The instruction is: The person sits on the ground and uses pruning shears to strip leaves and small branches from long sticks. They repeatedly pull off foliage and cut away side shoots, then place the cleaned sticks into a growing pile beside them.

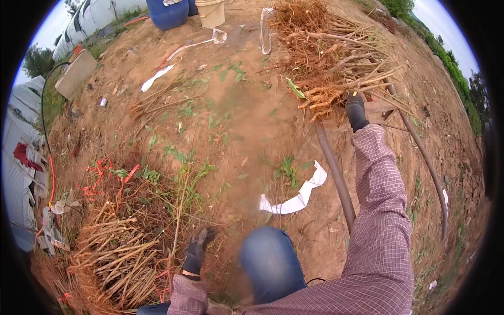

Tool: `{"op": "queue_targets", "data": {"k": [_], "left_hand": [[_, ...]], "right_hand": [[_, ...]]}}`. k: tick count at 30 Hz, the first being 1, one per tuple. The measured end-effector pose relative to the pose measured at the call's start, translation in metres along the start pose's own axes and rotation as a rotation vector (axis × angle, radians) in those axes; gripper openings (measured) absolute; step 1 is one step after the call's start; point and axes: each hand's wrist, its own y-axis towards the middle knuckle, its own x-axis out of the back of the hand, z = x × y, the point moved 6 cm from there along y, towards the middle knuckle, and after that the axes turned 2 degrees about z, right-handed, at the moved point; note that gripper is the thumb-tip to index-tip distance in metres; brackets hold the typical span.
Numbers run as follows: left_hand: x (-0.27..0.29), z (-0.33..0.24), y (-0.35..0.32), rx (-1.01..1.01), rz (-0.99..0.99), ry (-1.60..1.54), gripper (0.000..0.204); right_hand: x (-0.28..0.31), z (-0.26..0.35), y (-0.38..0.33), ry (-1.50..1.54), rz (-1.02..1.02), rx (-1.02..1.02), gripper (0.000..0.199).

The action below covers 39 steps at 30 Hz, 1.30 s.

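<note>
My right arm stretches far forward, and my right hand (356, 111) in a dark glove presses against the near edge of a big heap of bare-root saplings (336, 58). It looks closed, its fingertips hidden at the stems, so what it holds is unclear. The saplings lie on a cart with long handles (336, 173), their reddish-brown roots toward the left. Low down, my left hand (197, 252), gloved too, has its fingers apart and nothing in them. It is beside a thin upright stem (181, 210) and right of a second pile of saplings (118, 257) on the ground.
A white strip (296, 202) lies on the soil ahead of my knee (273, 262). Red ties (102, 173) are scattered by the left pile. Farther off are a few loose saplings (157, 107), a blue barrel (168, 13) and a pale bucket (211, 13). A hose (44, 115) runs along the left.
</note>
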Motion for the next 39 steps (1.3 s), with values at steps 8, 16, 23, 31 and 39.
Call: {"op": "queue_targets", "data": {"k": [8, 16, 23, 31, 39], "left_hand": [[0.005, 0.03, 0.001, 0.069, 0.034, 0.014, 0.047], [0.045, 0.1, -0.004, 0.141, -0.02, 0.139, 0.046], [0.123, 0.192, -0.084, 0.395, 0.132, 0.961, 0.041], [0.168, 0.062, -0.093, -0.468, -0.705, 1.26, 0.019], [0.224, 0.083, -0.001, 0.417, -0.421, 1.522, 0.017]], "right_hand": [[0.02, 0.011, 0.046, -0.408, -0.081, 0.136, 0.019], [0.019, -0.035, 0.031, 0.563, 0.213, -0.172, 0.038], [0.046, -0.063, 0.005, 0.702, 0.559, -0.378, 0.066], [0.098, 0.008, -0.098, 1.011, 0.1, -0.17, 0.042], [0.067, 0.297, -0.483, 1.019, 0.734, 0.084, 0.04]]}}
